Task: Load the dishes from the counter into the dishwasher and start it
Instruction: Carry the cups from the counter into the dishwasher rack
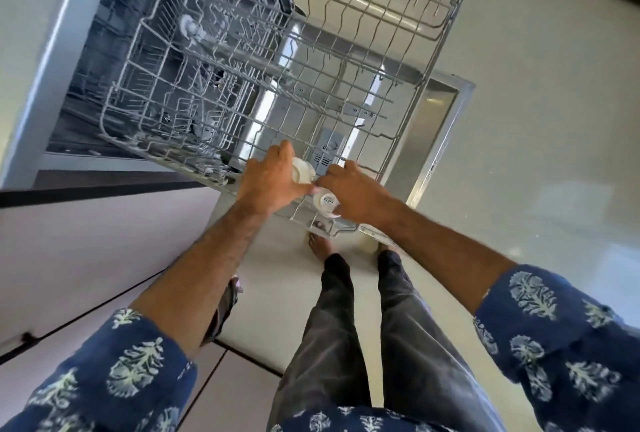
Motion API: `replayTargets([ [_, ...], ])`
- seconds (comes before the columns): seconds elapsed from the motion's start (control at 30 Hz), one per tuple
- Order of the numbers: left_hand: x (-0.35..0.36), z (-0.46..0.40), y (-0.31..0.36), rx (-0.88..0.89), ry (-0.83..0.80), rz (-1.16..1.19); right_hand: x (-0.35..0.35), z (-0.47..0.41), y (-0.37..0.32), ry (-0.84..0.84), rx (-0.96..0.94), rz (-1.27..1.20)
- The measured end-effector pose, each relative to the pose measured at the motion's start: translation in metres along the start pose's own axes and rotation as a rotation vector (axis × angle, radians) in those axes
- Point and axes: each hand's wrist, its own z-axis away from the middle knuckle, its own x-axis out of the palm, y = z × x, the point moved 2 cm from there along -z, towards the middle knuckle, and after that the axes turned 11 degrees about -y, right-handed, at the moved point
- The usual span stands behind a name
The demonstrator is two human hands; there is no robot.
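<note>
Pale glossy floor fills the right side of the frame and runs under the person's bare feet at lower centre. Nearest the camera, two forearms in blue patterned sleeves reach upward from the bottom corners, above dark grey trousers. Light cabinet fronts with dark seams occupy the lower left.

At centre frame both hands work at the near edge of a pulled-out wire rack. Left hand: fingers curled round a white cup, which sits at the rack's near edge, partly hidden by the hand. Right hand: fingers curled over a second white cup, turned so its base with a printed mark faces the camera; it lies at the rack's near corner, just below and right of the first cup. The hands are close together, thumbs almost touching; whether they touch cannot be told.

Beyond the hands, the rack extends toward the upper middle of the frame, its grey wire tines bare. Beneath it the open dishwasher door lies flat, its steel inner face and detergent compartment visible through the wires. A further wire rack shows at the top of the frame. Upper left, the dishwasher tub is dark, with a lower rack inside.
</note>
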Motion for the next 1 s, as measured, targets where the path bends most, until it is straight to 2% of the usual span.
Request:
replayTargets([
  [0.17, 0.011, -0.005, 0.002, -0.083, -0.127, 0.050, -0.007, -0.003, 0.013, 0.045, 0.039, -0.216],
  [0.37, 0.003, -0.013, -0.011, 0.021, -0.307, 0.215, -0.003, -0.011, 0.007, 0.060, 0.042, -0.252],
  [0.47, 0.002, -0.013, -0.017, 0.090, -0.295, 0.246, -0.005, -0.016, 0.002, 0.118, 0.032, -0.305],
  [0.63, 0.000, -0.014, -0.024, 0.164, -0.162, 0.183, -0.004, -0.022, 0.002, 0.130, 0.053, -0.411],
  [1.0, -0.002, -0.011, -0.018, 0.103, -0.210, 0.091, -0.003, -0.040, 0.004, 0.107, 0.084, -0.373],
])
